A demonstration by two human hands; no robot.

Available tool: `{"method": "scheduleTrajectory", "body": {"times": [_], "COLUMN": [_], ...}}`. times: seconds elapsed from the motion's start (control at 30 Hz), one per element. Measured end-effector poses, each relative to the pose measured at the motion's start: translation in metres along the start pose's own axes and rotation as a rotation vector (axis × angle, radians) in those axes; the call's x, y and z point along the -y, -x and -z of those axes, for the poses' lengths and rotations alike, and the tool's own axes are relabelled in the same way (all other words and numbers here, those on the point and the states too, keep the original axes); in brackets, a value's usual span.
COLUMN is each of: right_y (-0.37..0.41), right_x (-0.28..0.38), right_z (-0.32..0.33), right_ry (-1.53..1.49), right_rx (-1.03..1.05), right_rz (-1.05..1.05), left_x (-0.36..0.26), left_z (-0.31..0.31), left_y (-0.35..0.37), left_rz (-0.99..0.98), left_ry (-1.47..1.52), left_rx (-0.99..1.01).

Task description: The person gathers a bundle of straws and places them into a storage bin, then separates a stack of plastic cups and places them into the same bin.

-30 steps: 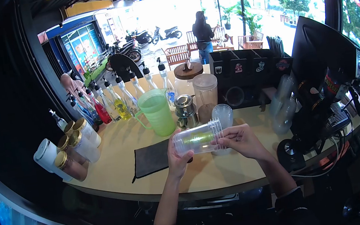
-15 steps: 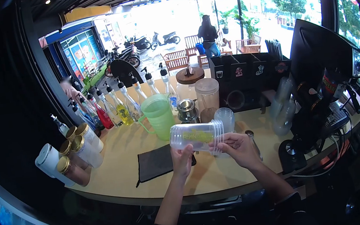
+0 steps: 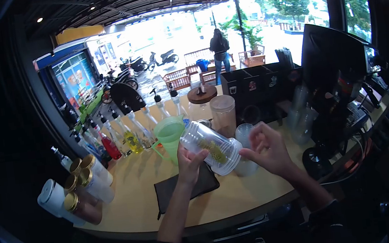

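A stack of clear plastic cups (image 3: 201,137) with a yellow-green print is tilted in front of me, rims toward the lower right. My left hand (image 3: 190,164) grips the stack from its left side, thumb across the wall. Beside the rims, my right hand (image 3: 272,150) is slightly blurred, with thumb and fingers apart and nothing visible between them. Behind the cups stands a green pitcher (image 3: 166,135). A dark folded cloth (image 3: 171,192) lies on the counter below my left hand. Another stack of clear cups (image 3: 244,136) stands upright, partly hidden by my right hand.
Pump-top syrup bottles (image 3: 131,141) line the counter's far left side. Several gold-lidded jars (image 3: 98,169) stand at the left edge. Toward the back are a tall clear container (image 3: 224,115) and a black organizer box (image 3: 258,87). Dark equipment (image 3: 335,119) occupies the right. A person (image 3: 219,53) stands outside.
The cup stack has tipped from nearly level to rims-down on the right. My right hand has let go of the rims and moved slightly right. The whole view has shifted.
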State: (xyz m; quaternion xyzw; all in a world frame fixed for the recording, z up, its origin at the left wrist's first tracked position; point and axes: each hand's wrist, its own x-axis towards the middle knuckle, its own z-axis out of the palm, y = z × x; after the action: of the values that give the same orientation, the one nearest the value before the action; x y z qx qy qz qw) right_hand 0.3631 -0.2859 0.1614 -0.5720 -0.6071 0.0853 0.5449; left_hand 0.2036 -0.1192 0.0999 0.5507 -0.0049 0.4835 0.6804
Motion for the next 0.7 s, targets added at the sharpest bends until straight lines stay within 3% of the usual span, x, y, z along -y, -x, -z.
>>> {"method": "scheduleTrajectory", "body": {"times": [0.07,0.13,0.27,0.43,0.57,0.63,0.7], "right_y": [-0.017,-0.033,-0.056,-0.102,-0.174,-0.214,-0.247], "right_x": [0.02,0.03,0.028,0.003,-0.035,-0.062,-0.091], "right_z": [0.005,0.004,0.02,0.06,0.094,0.106,0.109], "right_ry": [0.087,0.28,0.408,0.292,0.328,0.374,0.341], "right_rx": [-0.039,-0.054,0.049,0.099,-0.182,-0.277,-0.303], "right_rz": [0.042,0.28,0.289,0.355,0.486,0.466,0.405], "left_x": [-0.004,-0.006,0.0,-0.001,0.012,0.031,0.048], "left_z": [-0.01,-0.026,-0.053,-0.075,-0.074,-0.065,-0.058], "left_y": [-0.016,-0.031,-0.056,-0.1,-0.155,-0.181,-0.195], "left_rz": [0.024,0.05,-0.033,-0.074,-0.154,-0.17,-0.149], "left_ry": [-0.056,-0.166,-0.337,-0.437,-0.579,-0.621,-0.706], "left_rx": [0.087,0.198,0.395,0.387,0.205,0.056,0.052]}}
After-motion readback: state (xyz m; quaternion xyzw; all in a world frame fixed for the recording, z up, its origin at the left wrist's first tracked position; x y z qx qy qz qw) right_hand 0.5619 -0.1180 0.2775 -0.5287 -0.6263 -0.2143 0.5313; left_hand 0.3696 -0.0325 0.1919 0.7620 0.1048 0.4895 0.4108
